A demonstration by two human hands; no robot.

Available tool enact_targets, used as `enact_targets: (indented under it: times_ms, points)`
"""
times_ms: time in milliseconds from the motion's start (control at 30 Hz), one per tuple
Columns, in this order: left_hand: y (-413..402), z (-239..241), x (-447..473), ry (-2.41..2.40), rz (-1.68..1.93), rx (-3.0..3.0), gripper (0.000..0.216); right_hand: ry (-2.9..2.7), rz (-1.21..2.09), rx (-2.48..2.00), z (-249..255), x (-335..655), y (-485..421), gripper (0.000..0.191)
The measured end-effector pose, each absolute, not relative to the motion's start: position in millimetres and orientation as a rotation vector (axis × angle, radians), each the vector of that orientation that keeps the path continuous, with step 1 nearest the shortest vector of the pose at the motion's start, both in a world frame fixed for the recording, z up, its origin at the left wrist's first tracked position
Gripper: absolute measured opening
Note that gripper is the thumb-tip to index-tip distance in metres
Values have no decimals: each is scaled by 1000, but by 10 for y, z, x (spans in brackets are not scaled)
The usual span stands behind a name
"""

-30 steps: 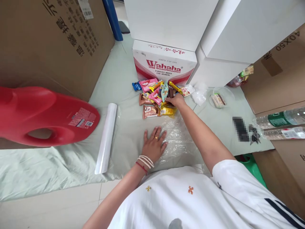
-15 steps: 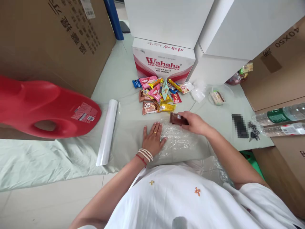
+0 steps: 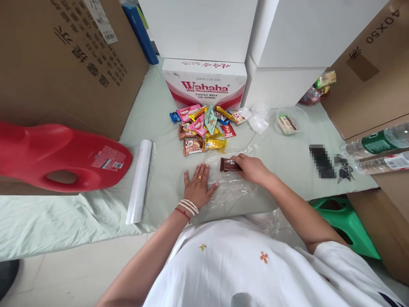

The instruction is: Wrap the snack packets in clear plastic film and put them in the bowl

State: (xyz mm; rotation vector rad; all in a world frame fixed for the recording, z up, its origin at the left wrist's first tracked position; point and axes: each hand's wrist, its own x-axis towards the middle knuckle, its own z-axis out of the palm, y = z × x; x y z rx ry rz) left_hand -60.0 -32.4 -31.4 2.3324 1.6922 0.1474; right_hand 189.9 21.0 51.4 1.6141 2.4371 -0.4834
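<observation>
A sheet of clear plastic wrap lies crinkled over the table in front of me. My left hand rests flat on its left part, fingers spread. On the wrap, my right hand grips the right end of a brown-wrapped snack bar, which lies level. Just beyond the hands is a pile of packaged snacks, among them a pink packet, a yellow packet and a brown wafer packet. To the left, a white roll of wrap lies lengthwise.
A red plastic jug lies at the left. A Wahaba-style white carton stands behind the snacks. A crumpled clear bag, a round clear container, keys and plastic bottles are to the right. A green stool stands below.
My right hand has lowered the brown snack bar onto the plastic wrap, moving slightly left. My left hand stays flat on the wrap. The head view has shifted a little.
</observation>
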Motion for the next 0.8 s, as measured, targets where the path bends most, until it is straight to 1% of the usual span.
enact_targets:
  times_ms: [100,200,267,300,367,400,433,467,500,533,567,600,733,800]
  points:
    - [-304,-281,-643,1667,177,2308,74,2469,-520,1494,458,1755,147,52]
    - [-347,-205,-743,1692,263,2307,69,2519,-614,1539,440,1864,28,61]
    - [-430,-145,-839,1704,361,2369,65,2640,-713,1588,431,2063,-130,64]
    - [-483,-123,-889,1652,399,2431,62,2727,-756,1569,410,2174,-231,64]
    - [-591,-107,-983,1397,403,2573,59,2897,-793,1441,315,2373,-451,65]
    - [-636,-116,-1024,1238,368,2619,60,2955,-783,1380,244,2448,-557,62]
    - [-668,-134,-1060,1106,322,2634,62,2990,-764,1354,164,2504,-649,55]
    - [-684,-158,-1092,1026,279,2619,61,3008,-752,1370,86,2544,-722,44]
    - [-682,-180,-1122,997,249,2580,55,3018,-765,1413,20,2571,-770,32]
    - [-661,-197,-1151,1001,234,2523,44,3027,-810,1463,-24,2588,-792,24]
    - [-622,-204,-1179,1024,243,2453,35,3031,-889,1510,-41,2600,-786,22]
    - [-565,-198,-1204,1055,273,2373,31,3026,-995,1547,-31,2611,-753,23]
    - [-194,-86,-1215,1195,443,1991,36,2868,-1442,1732,125,2652,-427,26]
    - [40,-47,-1141,1301,497,1853,41,2709,-1548,1892,152,2664,-207,30]
